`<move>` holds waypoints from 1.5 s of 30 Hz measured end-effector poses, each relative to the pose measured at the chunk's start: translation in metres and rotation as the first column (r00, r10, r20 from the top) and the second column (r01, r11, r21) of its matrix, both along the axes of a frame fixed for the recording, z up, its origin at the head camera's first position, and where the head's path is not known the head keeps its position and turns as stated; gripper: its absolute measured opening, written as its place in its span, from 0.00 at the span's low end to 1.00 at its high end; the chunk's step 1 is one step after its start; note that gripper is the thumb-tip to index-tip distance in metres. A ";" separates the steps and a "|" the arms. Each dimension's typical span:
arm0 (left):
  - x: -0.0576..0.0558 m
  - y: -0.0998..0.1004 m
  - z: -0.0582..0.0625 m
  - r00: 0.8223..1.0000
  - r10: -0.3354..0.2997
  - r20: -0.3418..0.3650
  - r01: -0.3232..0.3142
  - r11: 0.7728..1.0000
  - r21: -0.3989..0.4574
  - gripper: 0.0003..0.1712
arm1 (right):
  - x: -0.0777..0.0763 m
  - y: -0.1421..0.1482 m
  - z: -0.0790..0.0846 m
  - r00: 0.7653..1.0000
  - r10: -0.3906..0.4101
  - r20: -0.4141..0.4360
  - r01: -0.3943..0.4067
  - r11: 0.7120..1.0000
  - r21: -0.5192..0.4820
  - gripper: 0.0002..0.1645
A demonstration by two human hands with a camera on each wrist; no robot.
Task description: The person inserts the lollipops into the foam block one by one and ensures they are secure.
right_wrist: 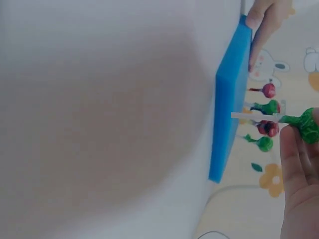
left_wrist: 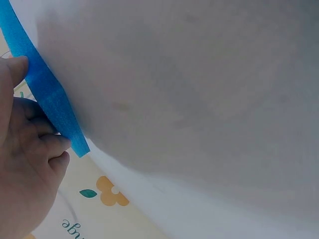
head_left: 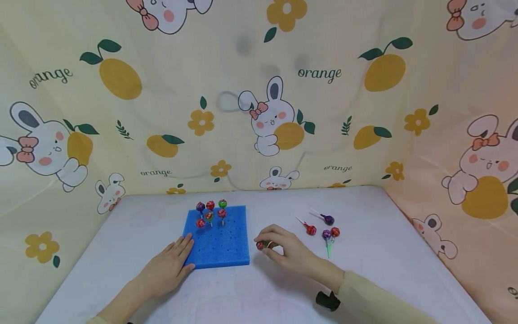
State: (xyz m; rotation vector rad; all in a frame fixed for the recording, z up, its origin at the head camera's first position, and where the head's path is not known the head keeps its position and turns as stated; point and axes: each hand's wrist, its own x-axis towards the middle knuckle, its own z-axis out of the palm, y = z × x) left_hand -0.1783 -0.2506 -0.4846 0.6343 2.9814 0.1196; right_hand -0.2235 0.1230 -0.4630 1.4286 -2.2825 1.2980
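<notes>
My right hand (head_left: 285, 247) holds a lollipop (head_left: 260, 245) by its wrapped candy head, just off the right edge of a blue foam board (head_left: 226, 245). In the right wrist view this lollipop (right_wrist: 309, 130) has a green wrapper, and its white stick points down toward the table. Fingers nearly straight, my left hand (head_left: 163, 265) rests against the board's left edge, with fingertips at its top surface. Several lollipops (head_left: 209, 216) in red, green and purple wrappers stand in the board's far left part, their sticks in its holes.
Right of the board, a red lollipop (head_left: 310, 230) and a dark purple one (head_left: 328, 220) lie on the white table (head_left: 226, 297). Close by are a purple (head_left: 326, 234) and a red-orange lollipop (head_left: 335, 231) with green sticks. A patterned cloth (head_left: 226, 67) hangs behind.
</notes>
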 end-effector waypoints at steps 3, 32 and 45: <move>0.000 -0.001 -0.001 1.000 -0.010 -0.011 0.010 1.000 0.008 0.40 | -0.002 -0.009 0.000 1.000 -0.001 -0.003 0.001 1.000 -0.024 0.20; -0.003 -0.001 -0.003 1.000 0.011 0.006 -0.010 1.000 -0.020 0.41 | -0.024 -0.095 0.006 0.985 -0.037 0.171 0.054 0.994 -0.092 0.16; -0.002 -0.001 -0.002 1.000 0.007 -0.006 -0.007 1.000 -0.007 0.40 | -0.038 -0.121 0.000 0.967 -0.115 0.227 0.138 0.987 -0.088 0.16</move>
